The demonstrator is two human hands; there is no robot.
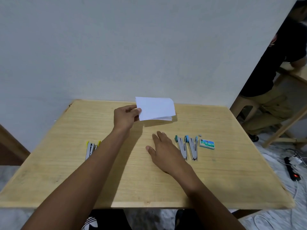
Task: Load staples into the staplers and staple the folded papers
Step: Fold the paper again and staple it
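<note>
1. Your right hand (164, 153) is lying flat at frame centre on the wooden table (232, 180), fingers spread and holding nothing. Use it to take a stapler.
2. The green stapler (181, 146) and blue stapler (191, 147) are lying just right of it, beside the staple box (207, 144). The yellow stapler (91, 147) is sitting at left.
3. Your left hand (126, 117) is pinching the folded paper (156, 108) by its left edge, above centre. Bring it nearer with the layers squared.

Bare left hand (126, 117), bare right hand (164, 151), dark trousers (108, 219), perhaps white-striped at left knee
</note>
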